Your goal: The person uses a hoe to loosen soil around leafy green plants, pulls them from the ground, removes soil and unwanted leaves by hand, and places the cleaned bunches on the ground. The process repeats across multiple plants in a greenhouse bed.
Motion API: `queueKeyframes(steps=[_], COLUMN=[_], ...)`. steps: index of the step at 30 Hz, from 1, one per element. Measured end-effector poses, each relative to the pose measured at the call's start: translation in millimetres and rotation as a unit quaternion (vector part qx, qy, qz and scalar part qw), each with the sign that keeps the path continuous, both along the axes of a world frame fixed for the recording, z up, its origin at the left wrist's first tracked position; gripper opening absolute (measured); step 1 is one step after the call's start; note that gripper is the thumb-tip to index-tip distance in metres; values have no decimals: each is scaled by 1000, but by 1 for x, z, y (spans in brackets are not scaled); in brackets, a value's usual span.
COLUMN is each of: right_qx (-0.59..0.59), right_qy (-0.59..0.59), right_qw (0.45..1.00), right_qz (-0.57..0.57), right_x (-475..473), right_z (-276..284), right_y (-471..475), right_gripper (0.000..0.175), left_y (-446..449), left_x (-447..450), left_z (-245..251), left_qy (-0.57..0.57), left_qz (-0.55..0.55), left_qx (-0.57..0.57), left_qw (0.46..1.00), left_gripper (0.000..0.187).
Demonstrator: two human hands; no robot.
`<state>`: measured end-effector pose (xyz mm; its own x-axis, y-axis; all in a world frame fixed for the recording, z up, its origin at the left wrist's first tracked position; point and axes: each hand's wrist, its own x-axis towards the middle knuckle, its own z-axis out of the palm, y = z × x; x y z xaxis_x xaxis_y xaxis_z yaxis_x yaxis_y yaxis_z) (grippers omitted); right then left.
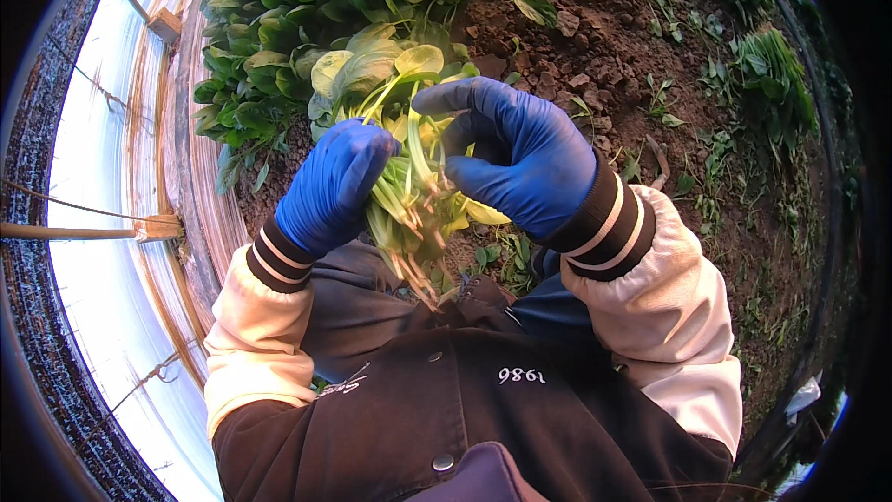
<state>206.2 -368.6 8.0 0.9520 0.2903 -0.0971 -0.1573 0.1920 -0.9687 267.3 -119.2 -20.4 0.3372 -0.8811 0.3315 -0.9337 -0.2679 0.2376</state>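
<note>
Both hands wear blue gloves. My left hand [338,181] is closed around a bunch of uprooted leafy greens [394,188], which look like spinach, with pale stems and thin pinkish roots hanging down towards my lap. My right hand [516,150] is at the bunch's right side, thumb and fingers curved apart around some stems and yellowish leaves; whether its fingertips pinch any of them cannot be told. A yellow leaf [486,212] sticks out below the right thumb. The bunch's broad leaves point away from me, over the growing plants.
Dense growing greens [279,49] stand ahead at the left. Brown clumpy soil [592,35] lies ahead and right, with scattered leaves. Bundles of cut greens [773,84] lie at the far right. Wooden boards [198,153] and plastic sheeting [97,174] run along the left; a wooden stake [90,231] crosses there.
</note>
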Motion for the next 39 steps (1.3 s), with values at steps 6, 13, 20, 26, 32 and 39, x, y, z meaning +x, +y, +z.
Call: queueKeyframes(steps=[6, 13, 20, 26, 32, 39], right_qx=[-51, -238, -455, -297, -249, -241], right_qy=[-115, -266, -282, -237, -220, -294], right_qw=[991, 921, 831, 921, 937, 905], right_qz=[-48, -152, -151, -85, -106, -192], right_x=[-2, 1, 3, 7, 2, 15], right_z=[-1, 2, -15, -18, -15, -24], right_y=[-7, -41, -61, -37, -4, -37], right_gripper=[45, 33, 14, 39, 49, 33], left_y=[1, 20, 20, 9, 7, 11], left_x=[2, 7, 12, 7, 5, 11], left_z=[-2, -12, -13, 0, -4, -16], left_qy=[-14, 46, 6, 2, 44, 74], left_qz=[-18, 39, 29, 31, 37, 46], left_qx=[-30, 15, -78, -84, -83, -76], left_qw=[999, 998, 996, 996, 995, 993], left_gripper=[79, 97, 105, 107, 107, 110])
